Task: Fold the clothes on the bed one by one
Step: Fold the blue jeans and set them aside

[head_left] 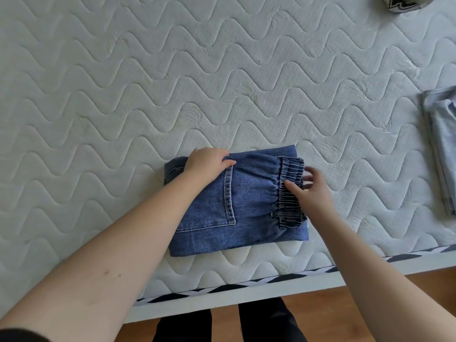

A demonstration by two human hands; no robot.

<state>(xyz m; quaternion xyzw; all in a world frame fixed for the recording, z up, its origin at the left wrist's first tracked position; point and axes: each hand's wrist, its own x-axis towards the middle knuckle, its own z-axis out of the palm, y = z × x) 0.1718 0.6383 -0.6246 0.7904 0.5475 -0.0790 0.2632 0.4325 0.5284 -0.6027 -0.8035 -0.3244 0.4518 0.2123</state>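
A pair of blue jeans (249, 206) lies folded into a compact rectangle near the front edge of the bed (172, 77), back pocket up and elastic waistband to the right. My left hand (207, 162) rests on the upper left part of the jeans, fingers curled over a fold of the denim. My right hand (312, 191) is at the right end, thumb on top of the gathered waistband (291, 178) and fingers spread past its edge.
A folded light-blue garment (441, 149) lies at the bed's right edge. A dark and white item (404, 2) shows at the top right corner. The bed's white frame (246, 291) and wooden floor (345, 314) are below, with my dark-trousered legs.
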